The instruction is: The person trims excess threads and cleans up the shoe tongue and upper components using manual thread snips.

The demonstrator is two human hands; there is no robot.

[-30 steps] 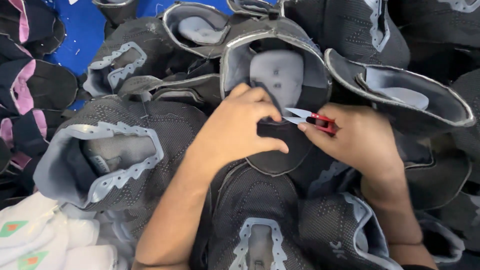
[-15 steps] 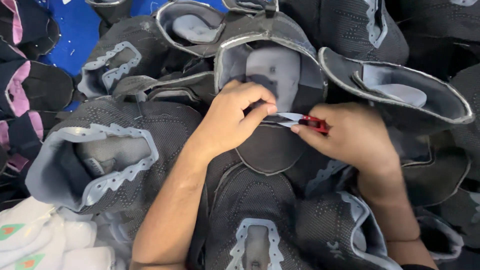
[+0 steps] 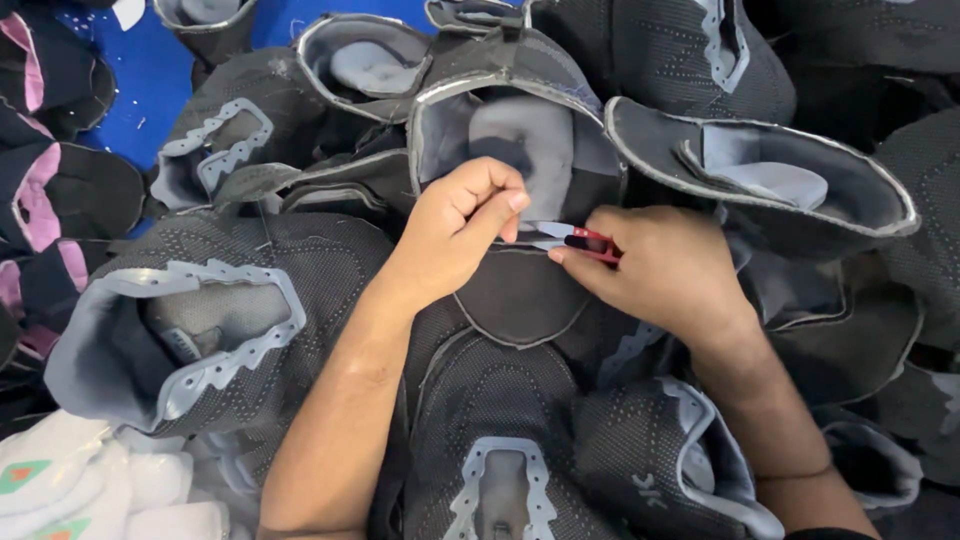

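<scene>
Right hand [image 3: 665,275] grips small red-handled snips [image 3: 585,240], blades pointing left toward the dark shoe upper's [image 3: 520,295] edge, which the left hand [image 3: 460,225] pinches just beside them.

two hands [image 3: 462,225], one red-handled thread snip [image 3: 588,241], many dark shoe uppers [image 3: 230,310]

Dark grey knit uppers [image 3: 300,270] fill the pile, dotted with fine pale perforations and edged in light grey trim [image 3: 230,340]. The tongue [image 3: 515,295] at centre is plain charcoal with a pale stitched outline. The snips [image 3: 590,243] have red handles. At 10 o'clock lies a bright blue sheet [image 3: 150,80]. At 9 o'clock, black pieces carry pink panels [image 3: 35,195]. At 7 o'clock, white pieces [image 3: 90,490] show green-and-orange diamonds.
</scene>
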